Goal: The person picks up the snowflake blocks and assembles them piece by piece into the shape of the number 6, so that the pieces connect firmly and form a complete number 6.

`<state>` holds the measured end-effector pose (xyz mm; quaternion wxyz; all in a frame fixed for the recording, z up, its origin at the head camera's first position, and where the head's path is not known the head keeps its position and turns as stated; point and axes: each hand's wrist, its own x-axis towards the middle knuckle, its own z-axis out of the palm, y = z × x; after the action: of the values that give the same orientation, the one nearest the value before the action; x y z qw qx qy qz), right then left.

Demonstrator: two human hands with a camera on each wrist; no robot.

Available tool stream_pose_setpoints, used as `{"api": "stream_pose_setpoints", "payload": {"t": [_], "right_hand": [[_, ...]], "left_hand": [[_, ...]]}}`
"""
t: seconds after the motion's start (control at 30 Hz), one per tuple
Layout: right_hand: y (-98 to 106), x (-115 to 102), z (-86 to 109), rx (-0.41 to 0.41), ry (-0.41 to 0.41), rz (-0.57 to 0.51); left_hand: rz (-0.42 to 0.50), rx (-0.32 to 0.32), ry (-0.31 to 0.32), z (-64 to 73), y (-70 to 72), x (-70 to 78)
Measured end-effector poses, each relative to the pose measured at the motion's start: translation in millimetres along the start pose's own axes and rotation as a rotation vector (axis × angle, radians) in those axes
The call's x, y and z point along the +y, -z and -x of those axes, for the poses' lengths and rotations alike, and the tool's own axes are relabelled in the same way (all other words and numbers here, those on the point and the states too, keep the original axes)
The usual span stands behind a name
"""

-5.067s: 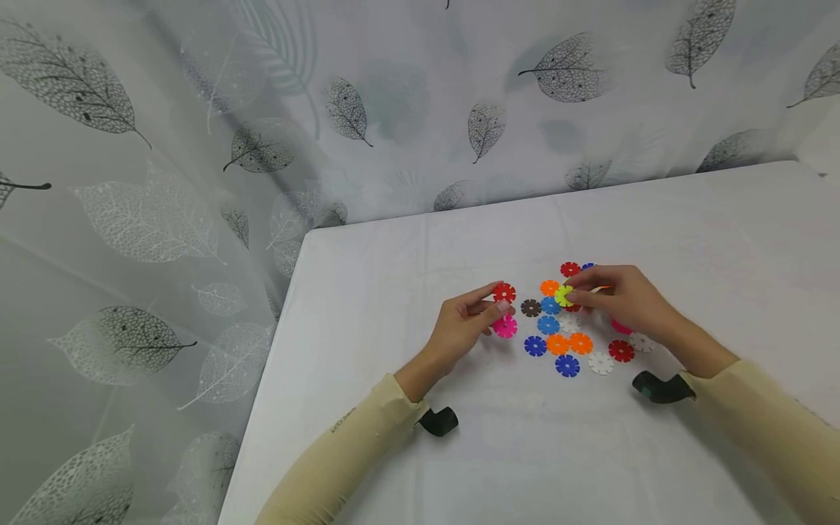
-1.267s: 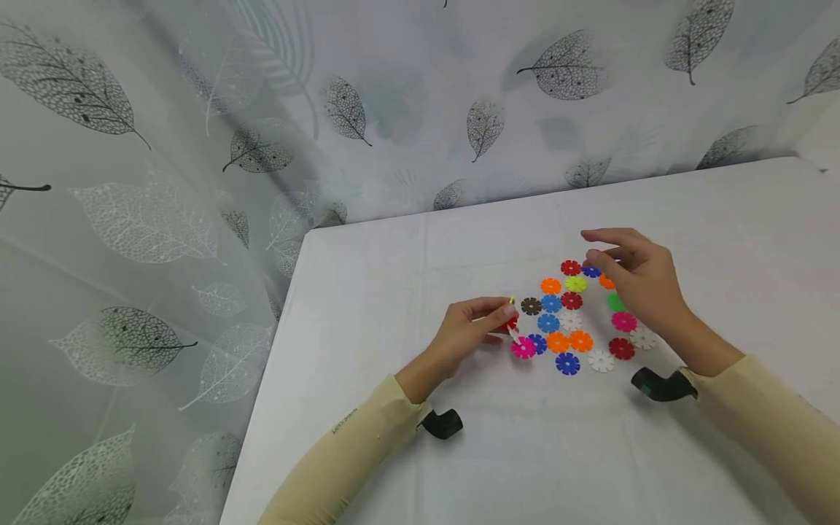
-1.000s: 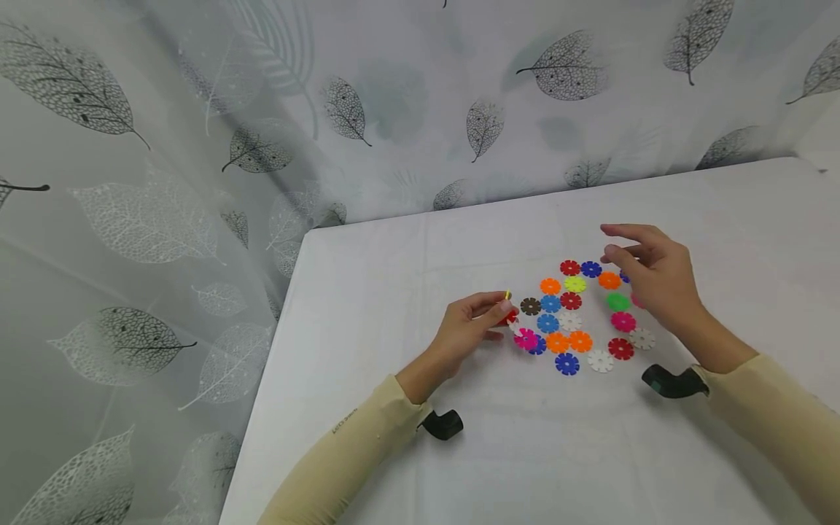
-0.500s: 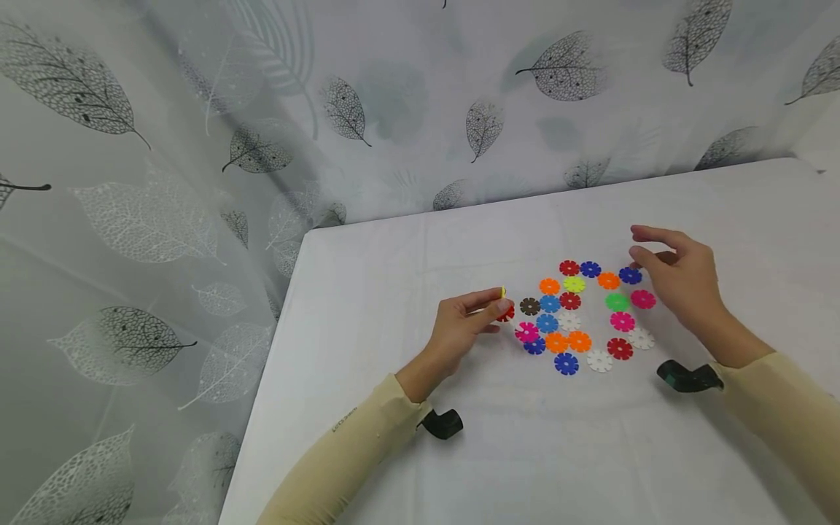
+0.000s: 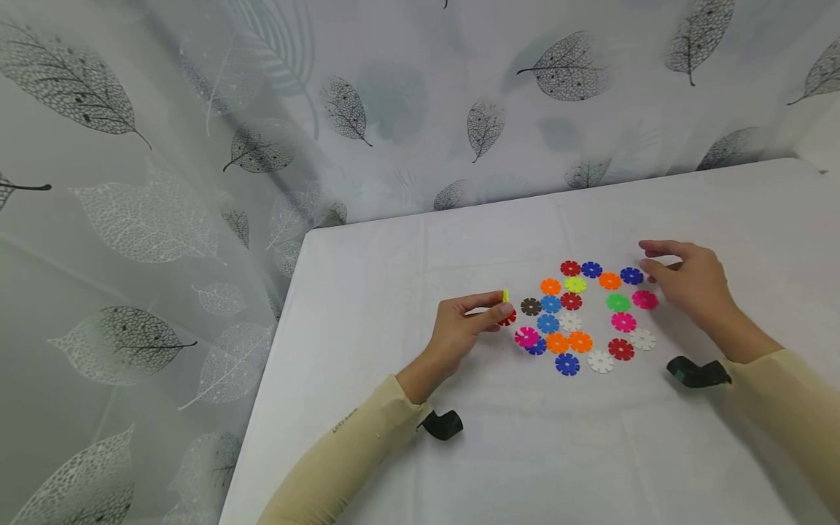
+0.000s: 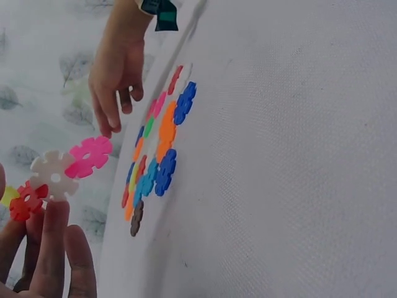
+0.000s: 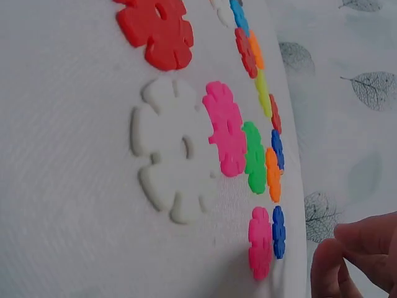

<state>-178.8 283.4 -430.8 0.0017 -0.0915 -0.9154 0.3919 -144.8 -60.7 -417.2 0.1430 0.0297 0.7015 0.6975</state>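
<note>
My left hand (image 5: 459,324) pinches a small chain of joined notched plastic discs, held left of the loose ones. In the left wrist view the chain runs from a yellow disc (image 6: 9,195) through a red disc (image 6: 28,202) and a white disc (image 6: 54,176) to a pink disc (image 6: 90,156). The yellow one shows edge-on in the head view. Raised beside the right end of the loose discs, my right hand (image 5: 692,284) has thumb and fingers bent loosely, with nothing visible between them. Nearest to it lie a dark blue disc (image 5: 632,275) and a pink disc (image 5: 645,300).
Several loose discs lie flat on the white-covered table (image 5: 367,292), among them a brown disc (image 5: 531,307), a green disc (image 5: 618,302) and a white disc (image 5: 600,362). Behind and to the left hangs a leaf-patterned curtain (image 5: 394,109).
About five seconds ago my right hand held a yellow disc over the pile; yellow now shows on the left hand's chain. The right hand has since moved rightward, past the blue disc, and dropped slightly.
</note>
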Motion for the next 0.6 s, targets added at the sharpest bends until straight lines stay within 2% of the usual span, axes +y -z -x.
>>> {"api": "stream_pose_setpoints", "payload": {"t": [0.23, 0.6], "right_hand": [[0.3, 12.0, -5.0, -0.093, -0.011, 0.11], [-2.3, 14.2, -7.3, -0.129, -0.005, 0.191]], "left_hand": [[-0.037, 0.014, -0.003, 1.8, -1.3, 0.6], [-0.043, -0.018, -0.035, 4.8, -3.0, 2.2]]}}
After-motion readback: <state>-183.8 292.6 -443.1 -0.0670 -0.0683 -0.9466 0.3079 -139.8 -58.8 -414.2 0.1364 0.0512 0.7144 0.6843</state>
